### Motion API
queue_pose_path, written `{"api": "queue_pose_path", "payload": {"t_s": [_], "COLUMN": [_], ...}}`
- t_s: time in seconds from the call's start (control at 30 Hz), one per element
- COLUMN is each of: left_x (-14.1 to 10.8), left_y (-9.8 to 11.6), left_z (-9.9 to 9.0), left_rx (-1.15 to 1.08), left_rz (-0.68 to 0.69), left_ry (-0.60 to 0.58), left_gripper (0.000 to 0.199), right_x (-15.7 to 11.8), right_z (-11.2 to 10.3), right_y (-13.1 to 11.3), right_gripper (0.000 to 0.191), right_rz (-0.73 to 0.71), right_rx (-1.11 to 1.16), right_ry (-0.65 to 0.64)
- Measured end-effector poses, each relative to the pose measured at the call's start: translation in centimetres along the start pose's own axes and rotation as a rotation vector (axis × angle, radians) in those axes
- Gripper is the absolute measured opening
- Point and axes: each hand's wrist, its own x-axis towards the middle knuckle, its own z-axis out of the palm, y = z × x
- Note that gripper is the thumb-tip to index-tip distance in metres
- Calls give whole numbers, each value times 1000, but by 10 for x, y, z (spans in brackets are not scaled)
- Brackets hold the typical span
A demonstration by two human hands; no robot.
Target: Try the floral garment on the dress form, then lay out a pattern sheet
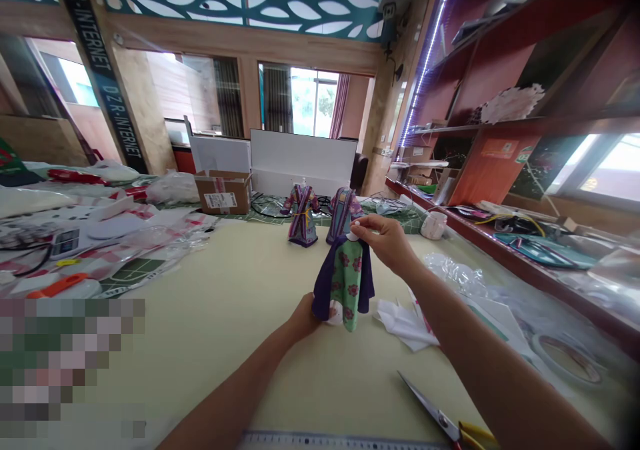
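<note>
Above the table in the middle hangs a small garment (347, 283), with green floral cloth in front and dark purple sides, draped on a white form whose neck and base show. My right hand (383, 237) pinches the top by the white neck, fingers closed. Low on its left side, my left hand (306, 313) grips the purple edge near the base; its fingertips are partly hidden behind the cloth. Just beyond stand two small patterned robes on white-necked forms, the left robe (302, 220) with a yellow tie, the right robe (341, 213) partly covered by my hand.
Scissors (440, 418) lie open at front right, near a ruler (330, 441) along the front edge. White paper (404, 323), clear plastic (453, 270) and a tape roll (567, 360) lie to the right. A cardboard box (223, 193) stands behind; bags and a scale (75, 242) clutter the left.
</note>
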Motion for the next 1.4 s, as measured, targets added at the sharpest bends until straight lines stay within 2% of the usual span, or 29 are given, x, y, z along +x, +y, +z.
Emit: {"api": "queue_pose_path", "payload": {"t_s": [0.1,0.17,0.23,0.3,0.37,0.5,0.6,0.73,0.93,1.13,1.27,1.4], "left_x": [-10,-14,-14,-11,-5,5,10,20,31,42,51,59], "left_y": [7,14,22,31,40,57,68,81,98,105,116,127], "left_z": [-12,-18,-21,-21,-20,-20,-22,-23,-17,-18,-16,-15], "left_rx": [22,-54,-249,-491,-668,-774,-791,-859,-863,-890,-910,-921], "left_rz": [-71,-94,-111,-146,-209,-344,-362,-284,-218,-170,-126,-135], "left_ry": [-276,-341,-303,-193,-90,65,128,152,122,146,94,100], "left_gripper": [27,35,43,47,43,33,33,30,31,25,25,27], "right_x": [-1,-1,-3,-4,-5,-6,-7,-6,-9,-29,-36,-31], "right_z": [-1,-1,-1,0,1,1,0,1,-1,-8,-9,-11], "right_y": [1,2,3,3,3,3,4,4,5,30,46,43], "right_gripper": [19,19,18,18,19,19,18,17,22,35,23,17], "right_rz": [7,5,5,9,12,11,1,-14,-8,67,110,90], "right_rx": [-16,-17,-6,0,-4,-6,-8,-5,2,138,107,61], "right_ry": [0,1,7,15,19,19,20,16,19,36,49,105]}}
